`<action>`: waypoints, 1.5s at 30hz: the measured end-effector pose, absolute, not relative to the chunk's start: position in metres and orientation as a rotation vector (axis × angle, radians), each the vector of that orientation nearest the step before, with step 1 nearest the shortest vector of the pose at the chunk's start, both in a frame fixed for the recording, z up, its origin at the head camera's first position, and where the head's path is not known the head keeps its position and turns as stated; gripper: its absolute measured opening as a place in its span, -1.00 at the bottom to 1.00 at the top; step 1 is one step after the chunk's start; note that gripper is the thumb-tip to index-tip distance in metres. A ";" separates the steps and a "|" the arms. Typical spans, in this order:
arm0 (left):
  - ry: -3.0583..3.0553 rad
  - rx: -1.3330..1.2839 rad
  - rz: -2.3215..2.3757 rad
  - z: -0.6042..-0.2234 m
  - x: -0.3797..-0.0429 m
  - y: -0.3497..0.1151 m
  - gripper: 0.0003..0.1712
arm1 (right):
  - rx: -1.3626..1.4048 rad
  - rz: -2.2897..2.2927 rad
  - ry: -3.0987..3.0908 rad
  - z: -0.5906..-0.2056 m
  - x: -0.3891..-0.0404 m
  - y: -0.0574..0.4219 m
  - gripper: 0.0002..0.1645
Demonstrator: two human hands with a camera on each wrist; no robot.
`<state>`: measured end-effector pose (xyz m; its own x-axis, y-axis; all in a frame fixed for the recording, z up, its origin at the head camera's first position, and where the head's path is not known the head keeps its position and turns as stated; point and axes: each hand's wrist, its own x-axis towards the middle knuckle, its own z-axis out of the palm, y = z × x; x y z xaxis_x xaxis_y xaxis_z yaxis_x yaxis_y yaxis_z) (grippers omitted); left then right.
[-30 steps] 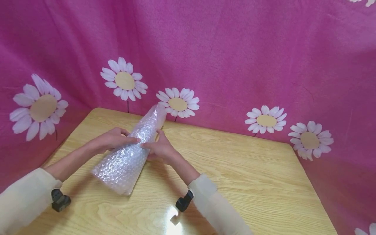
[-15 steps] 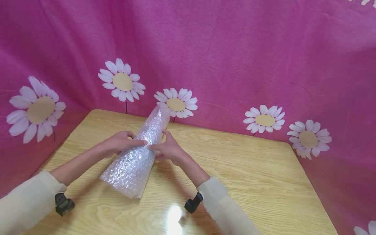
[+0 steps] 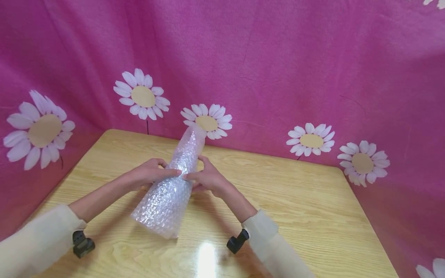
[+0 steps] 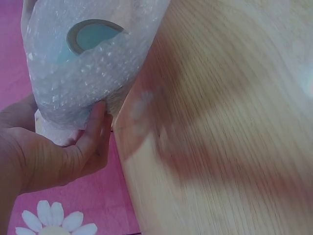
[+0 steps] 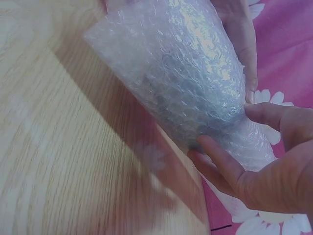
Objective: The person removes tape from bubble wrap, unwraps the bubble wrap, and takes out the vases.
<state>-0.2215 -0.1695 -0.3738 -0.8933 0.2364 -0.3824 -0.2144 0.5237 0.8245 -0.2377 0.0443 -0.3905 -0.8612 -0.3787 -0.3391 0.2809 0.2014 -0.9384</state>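
Note:
A sheet of bubble wrap (image 3: 167,206) is rolled round something in a cone-like bundle, held above the table. My left hand (image 3: 153,172) grips its left side, thumb laid over the top. From the right, my right hand (image 3: 208,178) holds the same bundle, and the two thumb tips nearly meet at its middle. Through the wide end in the left wrist view shows a round-rimmed object (image 4: 93,36) with a pale green inside. Its body is a dim grey shape under the plastic in the right wrist view. The wrap's narrow end points away from me.
A light wooden table (image 3: 295,208) lies under the hands. Behind it and along both sides hangs a pink cloth (image 3: 260,69) with white daisies printed on it. A bright light reflection falls near the front of the table.
Both hands have moved right and slightly nearer to me, carrying the bubble-wrapped bundle along. The grip on it looks the same.

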 end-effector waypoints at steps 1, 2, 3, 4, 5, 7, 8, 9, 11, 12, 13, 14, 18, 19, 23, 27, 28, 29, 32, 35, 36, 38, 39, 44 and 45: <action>2.301 0.016 1.354 -0.374 -0.222 -0.168 -0.30 | -0.091 -1.702 1.980 -0.390 -0.238 0.046 0.05; 2.285 0.012 1.369 -0.375 -0.222 -0.167 -0.30 | -0.088 -1.694 1.987 -0.390 -0.238 0.047 0.05; 2.266 0.013 1.387 -0.376 -0.222 -0.166 -0.30 | -0.089 -1.689 1.990 -0.390 -0.238 0.049 0.05; 2.256 0.017 1.397 -0.376 -0.222 -0.165 -0.30 | -0.085 -1.680 1.996 -0.389 -0.239 0.050 0.06; 2.246 0.020 1.405 -0.376 -0.222 -0.164 -0.30 | -0.084 -1.673 2.003 -0.389 -0.238 0.052 0.06; 2.223 0.021 1.426 -0.377 -0.222 -0.161 -0.31 | -0.080 -1.660 2.014 -0.389 -0.238 0.054 0.07; 2.223 0.021 1.425 -0.377 -0.221 -0.160 -0.31 | -0.077 -1.657 2.013 -0.389 -0.238 0.056 0.07; 2.223 0.022 1.425 -0.377 -0.221 -0.158 -0.31 | -0.077 -1.656 2.011 -0.389 -0.238 0.057 0.07; 2.225 0.019 1.416 -0.377 -0.220 -0.156 -0.32 | -0.082 -1.650 2.009 -0.389 -0.238 0.060 0.07; 2.228 0.015 1.410 -0.377 -0.219 -0.155 -0.32 | -0.082 -1.651 2.003 -0.389 -0.237 0.062 0.07; 2.235 0.013 1.402 -0.377 -0.219 -0.154 -0.32 | -0.084 -1.652 1.998 -0.389 -0.237 0.063 0.07; 2.243 0.012 1.391 -0.377 -0.218 -0.153 -0.32 | -0.087 -1.652 1.994 -0.389 -0.237 0.064 0.07; 2.252 0.021 1.388 -0.377 -0.216 -0.149 -0.34 | -0.096 -1.656 1.982 -0.388 -0.235 0.070 0.06; 2.246 0.024 1.397 -0.377 -0.216 -0.148 -0.35 | -0.097 -1.657 1.981 -0.388 -0.235 0.071 0.06; 2.207 0.030 1.443 -0.378 -0.215 -0.143 -0.39 | -0.106 -1.659 1.973 -0.388 -0.233 0.077 0.05; 2.194 0.041 1.459 -0.379 -0.214 -0.137 -0.40 | -0.121 -1.652 1.979 -0.387 -0.231 0.085 0.05; 2.195 0.045 1.458 -0.379 -0.214 -0.135 -0.40 | -0.124 -1.649 1.984 -0.387 -0.230 0.087 0.05; 2.196 0.048 1.457 -0.380 -0.214 -0.133 -0.40 | -0.123 -1.650 1.984 -0.386 -0.229 0.089 0.05; 2.207 0.054 1.444 -0.382 -0.214 -0.129 -0.39 | -0.130 -1.648 1.989 -0.386 -0.227 0.094 0.06; 2.208 0.054 1.443 -0.383 -0.213 -0.125 -0.39 | -0.137 -1.654 1.984 -0.384 -0.225 0.098 0.07; 2.209 0.054 1.443 -0.383 -0.213 -0.124 -0.39 | -0.139 -1.652 1.986 -0.384 -0.225 0.099 0.07; 2.207 0.051 1.443 -0.384 -0.213 -0.122 -0.39 | -0.136 -1.646 1.992 -0.383 -0.224 0.102 0.08; 2.203 0.051 1.445 -0.384 -0.212 -0.120 -0.39 | -0.134 -1.639 1.998 -0.383 -0.224 0.103 0.08; 2.175 0.055 1.476 -0.384 -0.210 -0.113 -0.41 | -0.114 -1.592 2.042 -0.382 -0.224 0.111 0.09; 2.170 0.053 1.481 -0.384 -0.210 -0.111 -0.41 | -0.111 -1.587 2.043 -0.382 -0.224 0.113 0.10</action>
